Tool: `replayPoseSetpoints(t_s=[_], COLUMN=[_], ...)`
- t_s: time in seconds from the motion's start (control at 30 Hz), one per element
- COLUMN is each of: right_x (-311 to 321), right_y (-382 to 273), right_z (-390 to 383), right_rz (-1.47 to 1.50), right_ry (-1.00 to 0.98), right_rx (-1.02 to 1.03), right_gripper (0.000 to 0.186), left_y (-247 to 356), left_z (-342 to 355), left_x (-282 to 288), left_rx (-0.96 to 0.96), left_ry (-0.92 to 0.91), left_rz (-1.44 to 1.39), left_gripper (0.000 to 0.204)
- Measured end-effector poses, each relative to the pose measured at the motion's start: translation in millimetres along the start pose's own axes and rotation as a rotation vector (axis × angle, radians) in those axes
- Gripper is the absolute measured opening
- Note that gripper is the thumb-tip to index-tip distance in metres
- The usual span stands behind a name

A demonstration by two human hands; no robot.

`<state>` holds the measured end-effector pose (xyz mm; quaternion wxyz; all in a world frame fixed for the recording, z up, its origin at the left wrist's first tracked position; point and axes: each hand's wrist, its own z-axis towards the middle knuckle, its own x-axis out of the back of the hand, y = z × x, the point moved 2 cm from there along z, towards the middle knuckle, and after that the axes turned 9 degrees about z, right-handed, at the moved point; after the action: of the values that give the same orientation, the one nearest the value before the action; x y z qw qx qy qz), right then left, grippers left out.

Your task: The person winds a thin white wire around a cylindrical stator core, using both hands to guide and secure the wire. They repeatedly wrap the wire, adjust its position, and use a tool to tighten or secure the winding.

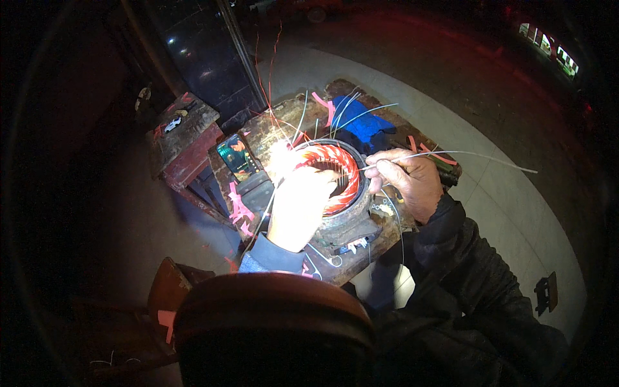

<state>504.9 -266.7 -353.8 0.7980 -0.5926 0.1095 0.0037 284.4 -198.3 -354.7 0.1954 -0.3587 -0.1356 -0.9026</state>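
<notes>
Left hand (300,206): reaching into the motor's (348,227) bore; glare hides its grip, cannot tell.
Motor: on the counter (255,132).
Right hand (409,180): pinching a pale cord (464,152) at the motor's right rim.
Coil (335,153): within the motor; visible red-white binding looks largely done.
Wires (302,116): beyond the motor, ends free, seemingly unfinished.

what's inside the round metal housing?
A red ring of windings lines the housing; the left hand reaches into its opening. That hand covers the ring's lower left; anything beneath it can't be seen.
</notes>
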Motion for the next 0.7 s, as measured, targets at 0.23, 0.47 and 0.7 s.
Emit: replayPoseSetpoints(t_s=[0.23, 0.47, 0.7], right_x=[0.8, -6.5, -9.5], right_y=[-1.6, 9.0, 8.8], right_z=[0.3, -0.2, -0.5], right_rz=[-0.011, -0.024, -0.02], right_ry=[-0.002, 0.002, 0.038], right_rx=[-0.042, -0.002, 0.003], right_gripper=[0.024, 0.021, 0.018], left_y=[-2.2, -3.6, 3.7], left_z=[1.6, -1.6, 1.6], left_x=[2.0, -6.2, -12.6], left_rx=[0.055, 0.072, 0.027], left_ry=[-0.053, -0.023, 0.01], left_rz=[-0.084, -0.147, -0.149], left_gripper=[0.017, 0.015, 0.016])
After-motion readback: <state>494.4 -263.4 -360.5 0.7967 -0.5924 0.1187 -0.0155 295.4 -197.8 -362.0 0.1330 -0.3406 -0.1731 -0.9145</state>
